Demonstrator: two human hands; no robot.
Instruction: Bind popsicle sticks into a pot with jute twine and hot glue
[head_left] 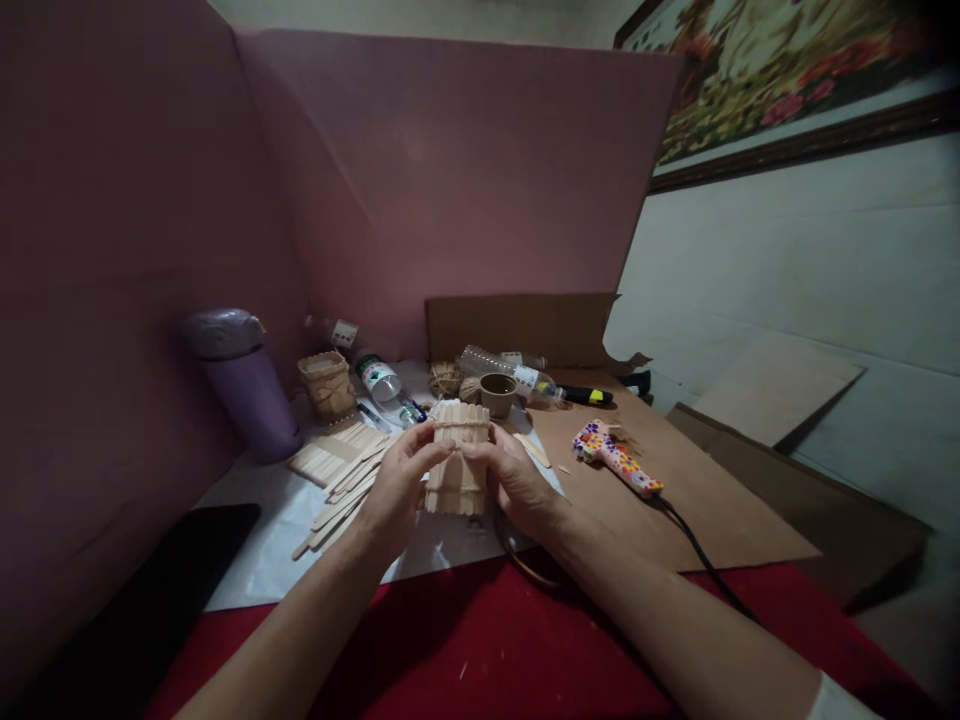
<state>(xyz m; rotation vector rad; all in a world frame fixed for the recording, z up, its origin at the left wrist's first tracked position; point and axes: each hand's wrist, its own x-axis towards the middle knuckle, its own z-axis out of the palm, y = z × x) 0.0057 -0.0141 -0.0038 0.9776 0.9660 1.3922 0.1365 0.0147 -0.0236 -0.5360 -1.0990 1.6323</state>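
– Pink panels (127, 250) rise across the left and upper centre of the frame; what stands below them at the far left?

– On the left, a purple tumbler (251, 395), tilted in view, with a black flat object (135, 610) at lower left, too dark to make out

– And next to the tumbler?

– A small tan container (328, 390), then pale craft sticks (341, 500) fanned over a white sheet (247, 560), left of centre, and a green-labelled bottle (379, 378) lying above them

– Where are the hands?

– Around the centre. First comes the left hand (401, 470), curled on the left edge of a stick bundle (459, 475), thumb across its front

– What is behind the bundle?

– A twine ball (445, 380) and a small cup (498, 411). The bundle is held upright, with one cord band near its top and another near its bottom

– The right hand (519, 480)?

– Curled on the bundle's right edge, thumb also on the front

– Further right?

– A flower-patterned glue gun (619, 460) on brown cardboard (720, 520), its black cord (701, 550) trailing to lower right; a framed picture (795, 85) hangs at upper right
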